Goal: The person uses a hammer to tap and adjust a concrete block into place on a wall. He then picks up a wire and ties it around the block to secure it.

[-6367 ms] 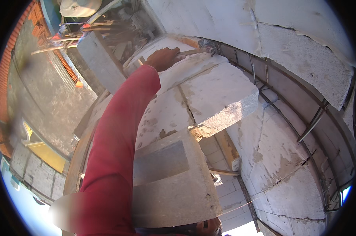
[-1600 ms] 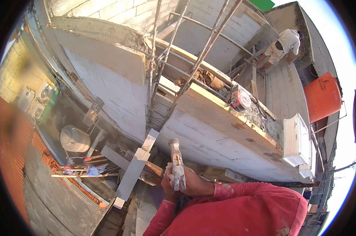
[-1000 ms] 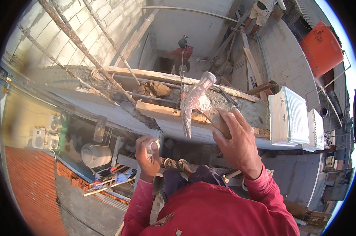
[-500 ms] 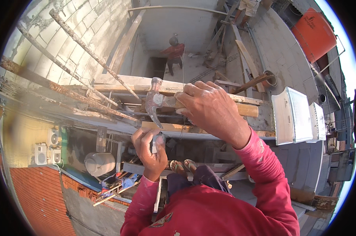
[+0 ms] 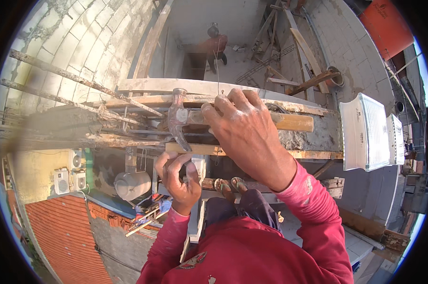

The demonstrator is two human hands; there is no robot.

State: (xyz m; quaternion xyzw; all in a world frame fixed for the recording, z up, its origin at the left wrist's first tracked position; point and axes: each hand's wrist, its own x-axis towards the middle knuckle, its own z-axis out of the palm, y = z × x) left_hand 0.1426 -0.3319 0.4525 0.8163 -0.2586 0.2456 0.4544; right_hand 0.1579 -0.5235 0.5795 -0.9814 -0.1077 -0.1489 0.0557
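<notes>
A claw hammer [image 5: 179, 117] with a metal head and wooden handle lies sideways over a concrete beam edged with boards. My right hand [image 5: 246, 130] is closed over the middle of its handle, whose butt sticks out to the right. A thin string [image 5: 218, 66] runs down to the fingers of that hand. Just below the hammer's claw, my left hand [image 5: 180, 182] is held with curved fingers and thumb apart, nothing visible between them. Its fingertips are close to the left end of a narrow wooden board [image 5: 197, 149]; contact is unclear.
Rusty rebar [image 5: 81, 81] juts out at the left. White-framed glass blocks [image 5: 363, 132] stand on the beam at the right. Far below, a person in red [image 5: 214, 47] stands among timber. My sandalled feet [image 5: 230, 184] stand on narrow planks above a drop.
The view has shifted slightly, and the hammer's head sits a little farther left. My left thumb and fingers have spread slightly. The right hand stays over the handle.
</notes>
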